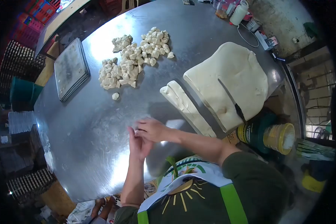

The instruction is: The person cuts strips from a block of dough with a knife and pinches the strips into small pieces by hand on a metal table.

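My left hand (139,146) is raised over the steel table with its thumb stretched out and palm turned inward. Across its fingers lies my right hand (153,130), fingers loosely bent and slightly apart; the two touch, and I see nothing held in either. To the right of them is a long folded strip of dough (186,106). Beyond the strip spreads a large thick slab of dough (235,71), with a dark-handled knife (239,111) lying on top. Many small cut dough pieces (128,65) are heaped farther back, and one single piece (115,96) sits apart from the heap.
A stack of metal trays (71,71) stands on the left of the steel table (89,130). At the back right are a white bottle (239,13) and a cable. A yellow-rimmed bucket (280,138) is beside the table at right. Racks (30,183) and a green bin (24,91) are left.
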### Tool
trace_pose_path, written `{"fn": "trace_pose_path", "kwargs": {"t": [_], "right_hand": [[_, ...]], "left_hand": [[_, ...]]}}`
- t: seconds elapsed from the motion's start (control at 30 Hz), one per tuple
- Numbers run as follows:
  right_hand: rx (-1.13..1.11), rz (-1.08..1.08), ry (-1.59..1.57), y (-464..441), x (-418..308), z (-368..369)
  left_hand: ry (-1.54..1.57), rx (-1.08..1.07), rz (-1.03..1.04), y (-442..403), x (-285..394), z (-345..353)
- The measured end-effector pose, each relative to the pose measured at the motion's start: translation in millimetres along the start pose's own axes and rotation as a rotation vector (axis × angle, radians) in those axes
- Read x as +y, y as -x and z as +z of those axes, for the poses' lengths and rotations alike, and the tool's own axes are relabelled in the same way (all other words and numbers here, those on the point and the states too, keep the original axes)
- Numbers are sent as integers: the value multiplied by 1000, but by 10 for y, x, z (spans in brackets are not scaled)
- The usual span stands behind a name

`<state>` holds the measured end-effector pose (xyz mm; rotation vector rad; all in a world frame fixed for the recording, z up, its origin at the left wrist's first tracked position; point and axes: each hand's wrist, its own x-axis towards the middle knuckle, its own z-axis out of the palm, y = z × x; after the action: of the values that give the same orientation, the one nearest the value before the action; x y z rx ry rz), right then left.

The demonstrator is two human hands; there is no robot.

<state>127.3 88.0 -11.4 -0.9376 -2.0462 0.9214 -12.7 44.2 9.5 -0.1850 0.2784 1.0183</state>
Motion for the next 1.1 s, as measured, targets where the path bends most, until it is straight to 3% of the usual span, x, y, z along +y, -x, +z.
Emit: {"fn": "trace_pose_path", "kwargs": {"t": [0.03,0.07,0.1,0.17,0.2,0.23,0.3,0.33,0.37,0.4,0.43,0.47,0.5,0.53,0.57,0.6,0.67,0.7,0.77,0.83,0.87,0.97,1.07,1.1], "right_hand": [[-5,-6,-6,66,115,-31],[-54,187,20,17,276,-171],[-98,384,45,-69,418,-333],[-7,481,187,-419,617,-877],[-77,453,430,-521,751,-1053],[-138,436,681,-570,889,-1185],[-411,422,844,-578,1261,-1111],[-367,326,973,-484,1214,-1030],[-356,28,1049,-319,1178,-980],[-136,-142,990,-157,1277,-732],[-93,-189,998,72,1312,-483],[-228,-265,678,292,1062,-576],[-355,-145,568,485,695,-682],[-319,-121,176,730,536,-657],[-365,-66,-31,859,-72,-1076],[-361,-129,-181,1030,-472,-1340],[-388,-289,-488,1220,-1122,-1793],[-382,-287,-492,1309,-1339,-2017],[-499,-234,-919,1418,-1561,-2456],[-392,-278,-913,1522,-1511,-2580],[-286,-315,-927,1584,-1483,-2620],[22,-267,-783,1757,-1441,-2818],[355,-19,-640,1917,-1456,-2943],[357,-22,-630,1945,-1421,-2940]], "left_hand": [[-75,-61,-122,172,-104,-68],[-153,-127,-242,289,-210,33],[-159,-127,-236,392,-294,79],[-711,-36,-224,557,-458,149],[-991,-1,-221,590,-542,168],[-1003,-27,-240,588,-628,171],[-1002,142,-93,510,-796,145],[-996,226,-28,478,-890,115],[-1007,189,-62,453,-980,74],[-1063,281,-35,443,-1048,30],[-1118,377,7,426,-1102,-16],[-1129,355,5,411,-1162,-63],[-1335,314,38,395,-1230,-129],[-1536,276,71,386,-1308,-210],[-1735,239,101,355,-1395,-274],[-1734,233,97,272,-1497,-291],[-2015,115,256,79,-1690,-295],[-2153,48,340,-8,-1788,-266],[-2414,-113,542,-233,-1948,-204],[-2650,-309,792,-427,-2032,-215],[-2648,-328,804,-455,-2039,-350],[-1770,-126,42,-410,-1921,-874],[-1581,2,216,173,-1968,-300],[-1567,42,209,355,-1853,-207]]}}
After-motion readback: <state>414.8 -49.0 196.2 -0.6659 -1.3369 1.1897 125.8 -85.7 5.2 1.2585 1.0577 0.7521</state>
